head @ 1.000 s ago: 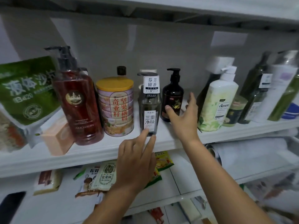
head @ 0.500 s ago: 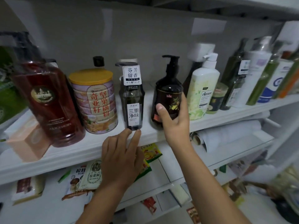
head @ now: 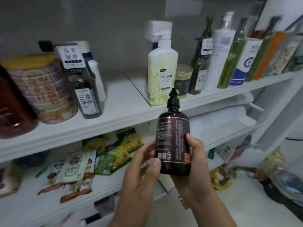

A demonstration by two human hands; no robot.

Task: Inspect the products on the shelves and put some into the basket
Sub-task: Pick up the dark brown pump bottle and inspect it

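A dark brown pump bottle (head: 173, 138) with a black pump top is upright in front of the shelves, its back label of small print facing me. My right hand (head: 190, 163) grips it from below and from the right side. My left hand (head: 144, 163) touches its left side with thumb and fingertips. The white upper shelf (head: 124, 110) has a bare gap where the bottle stood, between a dark clear bottle with white tags (head: 85, 92) and a white and green pump bottle (head: 161, 74). No basket can be made out for certain.
On the upper shelf stand a yellow-lidded tin (head: 44, 89), a red bottle (head: 11, 108) at far left, and several green and white bottles (head: 229, 54) at right. Snack packets (head: 105, 154) lie on the lower shelf. Cluttered items (head: 285, 174) sit low at right.
My right hand has lifted the dark pump bottle off the upper shelf and brought it toward me, turned to its back label. My left hand left the shelf edge and joined on the bottle.
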